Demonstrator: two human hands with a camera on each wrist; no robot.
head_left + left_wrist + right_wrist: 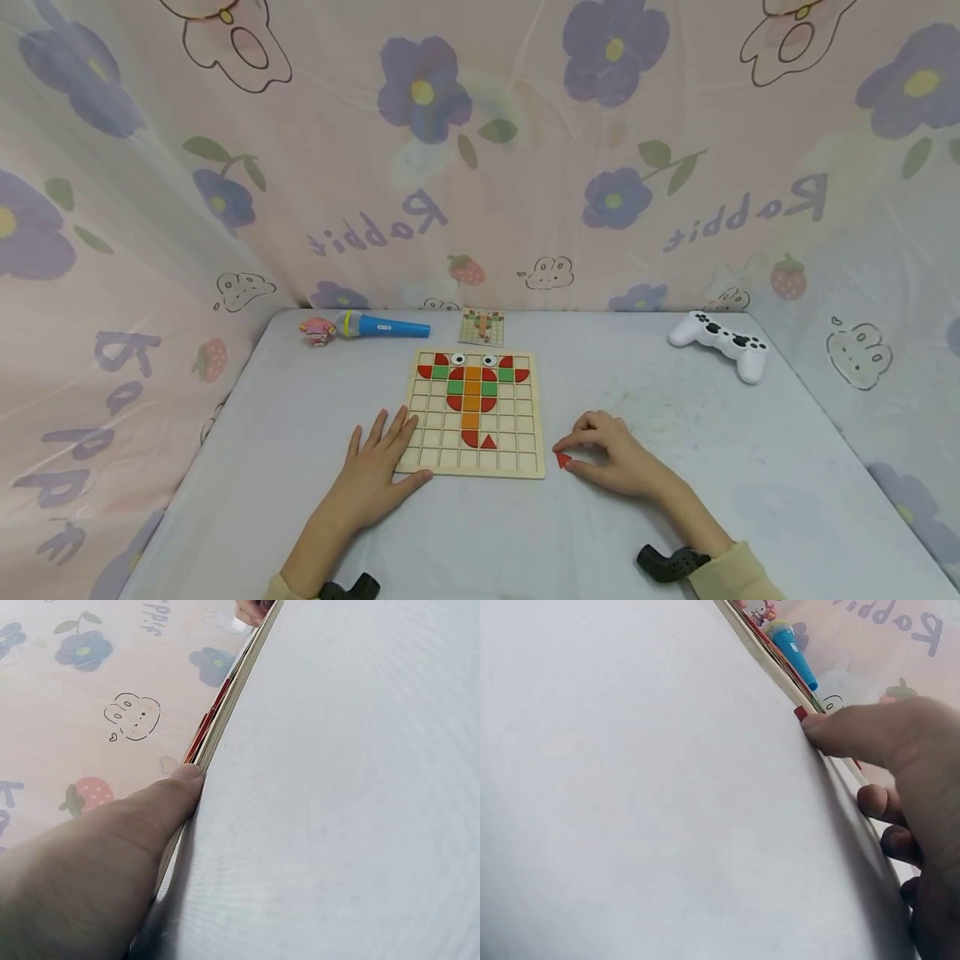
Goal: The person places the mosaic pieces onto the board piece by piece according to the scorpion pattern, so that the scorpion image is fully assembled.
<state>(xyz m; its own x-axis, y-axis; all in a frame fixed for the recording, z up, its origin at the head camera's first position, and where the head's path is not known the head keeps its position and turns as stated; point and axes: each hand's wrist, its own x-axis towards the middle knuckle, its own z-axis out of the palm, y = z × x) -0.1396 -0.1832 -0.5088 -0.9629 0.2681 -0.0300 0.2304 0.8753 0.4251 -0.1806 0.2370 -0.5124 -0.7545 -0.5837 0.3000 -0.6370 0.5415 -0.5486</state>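
A square wooden puzzle board [517, 458] with a raised grid lies on the white table. Red, green and orange pieces form a figure on it, with two round eye pieces near its top. At the lower end, a red triangle [488, 442] sits beside a red quarter-round piece [469, 439]. My left hand [375, 479] is spread flat, fingers over the board's left edge and thumb along its front left corner. Just right of the board, my right hand [618, 454] pinches a small red triangular piece [562, 460] between thumb and forefinger, low over the tabletop.
Behind the board lies a small pattern card [482, 327] with a similar figure. A blue toy microphone [390, 327] and a pink figurine [318, 332] are at the back left. A white game controller [720, 343] rests at the back right. A printed curtain [510, 208] encloses the table's back and sides.
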